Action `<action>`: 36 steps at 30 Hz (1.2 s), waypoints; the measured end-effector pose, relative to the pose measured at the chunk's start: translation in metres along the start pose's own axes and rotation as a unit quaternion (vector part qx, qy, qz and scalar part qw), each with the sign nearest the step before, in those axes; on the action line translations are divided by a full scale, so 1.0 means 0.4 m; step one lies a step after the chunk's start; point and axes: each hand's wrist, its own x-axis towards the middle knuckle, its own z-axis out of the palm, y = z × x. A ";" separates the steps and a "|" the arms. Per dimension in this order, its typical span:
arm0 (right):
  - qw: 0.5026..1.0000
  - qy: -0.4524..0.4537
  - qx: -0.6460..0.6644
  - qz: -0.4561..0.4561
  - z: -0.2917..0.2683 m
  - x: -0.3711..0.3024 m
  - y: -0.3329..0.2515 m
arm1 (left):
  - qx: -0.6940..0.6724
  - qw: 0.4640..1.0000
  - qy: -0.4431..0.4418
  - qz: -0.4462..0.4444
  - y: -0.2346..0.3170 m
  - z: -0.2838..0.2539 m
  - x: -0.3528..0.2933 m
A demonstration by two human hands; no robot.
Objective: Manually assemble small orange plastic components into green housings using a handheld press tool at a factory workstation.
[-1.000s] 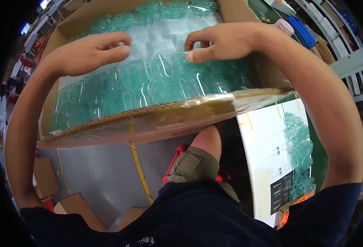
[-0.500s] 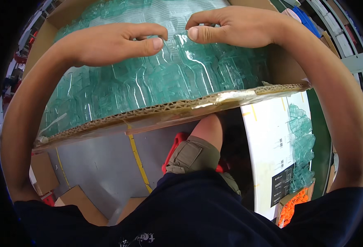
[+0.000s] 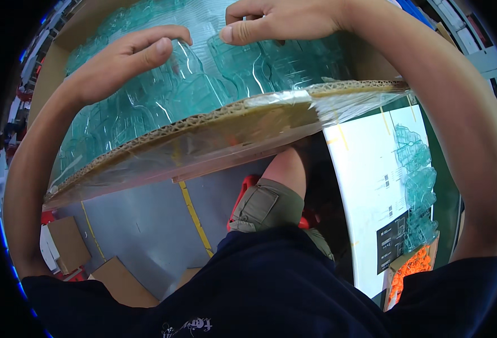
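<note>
A large cardboard box [image 3: 203, 119] is full of clear green moulded plastic shells, lying in close rows. My left hand [image 3: 116, 65] reaches in from the left, its fingers curled over the upper end of one clear green plastic shell [image 3: 200, 84], thumb near its edge. At the far side of the box, my right hand [image 3: 293, 22] has its thumb and fingers at the top of another shell [image 3: 240, 59]. Both shells are tilted toward me. The exact contact of the fingertips is partly hidden by the hands and blurred by the see-through plastic.
A white panel [image 3: 361, 186] stands low at the right, with more green shells [image 3: 417, 197] along its edge. Beside it sits a small carton of orange pieces [image 3: 409, 273]. Cardboard boxes [image 3: 68, 245] lie on the grey floor [image 3: 141, 231], lower left. Clear film covers the big box's near wall.
Both hands have moved left, and the shells at their fingers have shifted with them. The box's near edge stands higher in the picture, showing more of its outer wall.
</note>
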 end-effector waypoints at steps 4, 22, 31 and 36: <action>1.000 0.021 -0.012 -0.006 0.003 0.005 0.006 | -0.014 1.000 0.006 -0.003 0.000 0.001 0.000; 0.996 0.082 -0.032 0.030 0.005 -0.071 -0.057 | -0.088 0.984 -0.044 -0.151 0.090 0.018 0.036; 0.977 0.195 -0.084 0.027 0.010 -0.070 -0.043 | -0.114 0.986 -0.030 -0.120 0.056 0.032 0.030; 0.967 0.236 -0.088 0.028 0.013 -0.073 -0.032 | -0.107 0.989 0.050 -0.085 0.055 0.047 0.006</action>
